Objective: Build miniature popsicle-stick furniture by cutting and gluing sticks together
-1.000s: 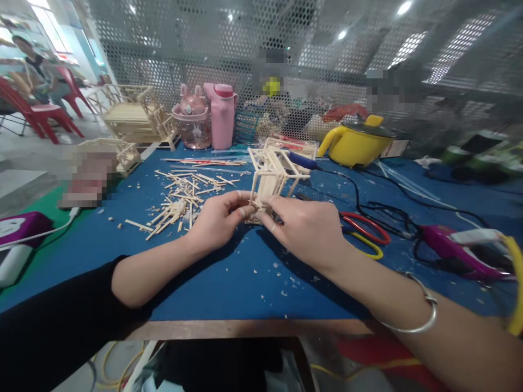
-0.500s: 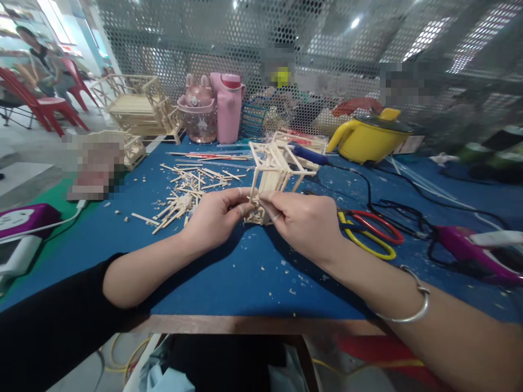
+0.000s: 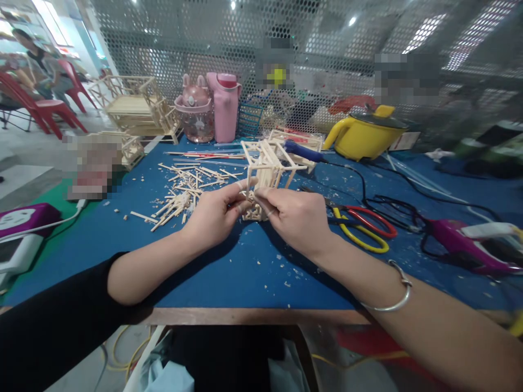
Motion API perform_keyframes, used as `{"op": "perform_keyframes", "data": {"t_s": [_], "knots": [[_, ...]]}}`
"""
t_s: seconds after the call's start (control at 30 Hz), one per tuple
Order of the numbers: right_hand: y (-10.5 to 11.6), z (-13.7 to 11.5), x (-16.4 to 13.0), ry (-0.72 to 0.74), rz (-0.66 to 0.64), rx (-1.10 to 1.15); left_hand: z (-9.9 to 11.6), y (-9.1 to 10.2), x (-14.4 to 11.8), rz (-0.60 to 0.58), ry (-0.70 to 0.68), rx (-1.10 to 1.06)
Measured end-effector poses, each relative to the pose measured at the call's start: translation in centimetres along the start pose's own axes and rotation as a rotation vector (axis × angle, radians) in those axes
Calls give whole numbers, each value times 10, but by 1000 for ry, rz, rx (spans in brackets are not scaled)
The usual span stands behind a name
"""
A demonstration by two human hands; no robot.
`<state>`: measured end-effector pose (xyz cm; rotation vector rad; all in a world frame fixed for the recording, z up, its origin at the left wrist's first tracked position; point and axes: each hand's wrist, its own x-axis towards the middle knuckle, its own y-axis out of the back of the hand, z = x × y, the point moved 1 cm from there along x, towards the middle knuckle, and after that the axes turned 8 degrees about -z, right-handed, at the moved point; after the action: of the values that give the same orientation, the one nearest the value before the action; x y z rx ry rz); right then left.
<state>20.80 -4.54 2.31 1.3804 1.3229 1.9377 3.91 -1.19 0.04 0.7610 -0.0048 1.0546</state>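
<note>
A perforated metal screen backs the blue-topped table; red chairs stand left.

Pale raw-wood stick frame, matt & rough-cut, gripped by bare left hand & right hand. Loose wooden sticks, same dry finish, w/ splinters on matt blue cloth-like table; bare wood edge at front. Scissors: glossy red/yellow plastic handles. Smooth shiny metal bangle on right wrist. Glossy yellow plastic pot; pink plastic bottle, satin. Perforated metal mesh screen behind.
</note>
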Motion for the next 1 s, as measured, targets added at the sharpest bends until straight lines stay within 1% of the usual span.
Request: {"op": "perform_keyframes", "data": {"t_s": [0.13,0.3,0.33,0.4,0.43,0.5,0.57,0.63,0.77,0.9,1.0], "knots": [[-1,1,1,6,21,7,0,-1,-1,5,31,-2],[14,1,-7,56,71,98,-1,-1,-1,37,69,-167],[18,4,-9,37,90,124,-1,0,-1,50,77,-192],[23,12,-12,-45,109,166,-2,2,-1,75,89,-242],[24,16,-12,-92,101,186,-2,2,-1,82,94,-268],[23,24,-10,-144,34,224,-2,3,-2,78,105,-303],[18,28,-6,-135,-54,258,-2,3,-3,58,110,-315],[13,29,-1,-129,-96,277,-2,1,-5,34,109,-308],[7,29,4,-153,-80,369,1,-1,-7,-2,139,-301],[0,33,6,-139,-94,541,3,1,-7,39,150,-303],[-4,35,8,-143,-118,593,4,3,-8,45,164,-279]]}}
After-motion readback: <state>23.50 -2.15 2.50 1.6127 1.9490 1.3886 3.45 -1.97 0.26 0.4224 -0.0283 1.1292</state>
